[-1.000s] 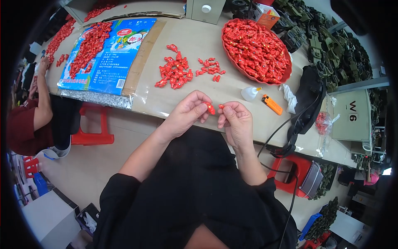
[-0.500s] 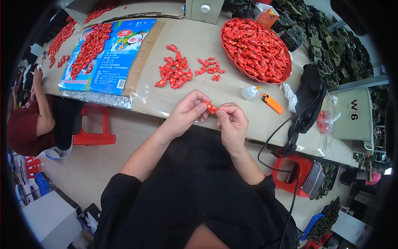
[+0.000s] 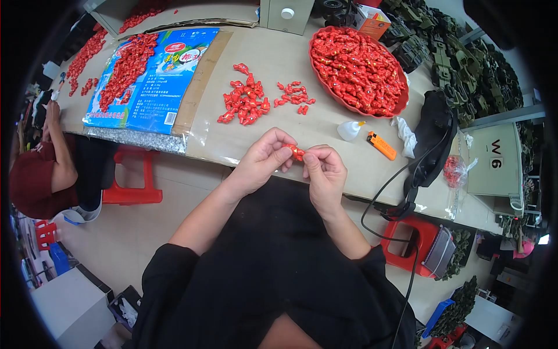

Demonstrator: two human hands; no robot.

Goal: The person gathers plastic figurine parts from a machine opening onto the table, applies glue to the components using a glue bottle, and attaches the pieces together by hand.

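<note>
A small red piece with gold marks (image 3: 296,152) is pinched between the fingertips of both hands, just in front of the table's near edge. My left hand (image 3: 264,158) grips its left end. At its right end my right hand (image 3: 325,171) has thumb and forefinger closed; a smaller part there is hidden by the fingers. Beyond the hands lie a pile of red pieces (image 3: 244,103) and a group of smaller red parts (image 3: 294,94). A red bowl (image 3: 401,110) heaped with similar pieces stands farther back on the right.
Right of my hands lie a white glue bottle (image 3: 349,130), an orange lighter (image 3: 381,146), crumpled tissue (image 3: 405,138) and a black bag (image 3: 433,145) with a cable. A blue printed cardboard (image 3: 157,87) bears red pieces. A co-worker (image 3: 43,174) sits at left.
My right hand has moved slightly left, bringing its small red part against the piece in my left hand. The co-worker's arm has shifted.
</note>
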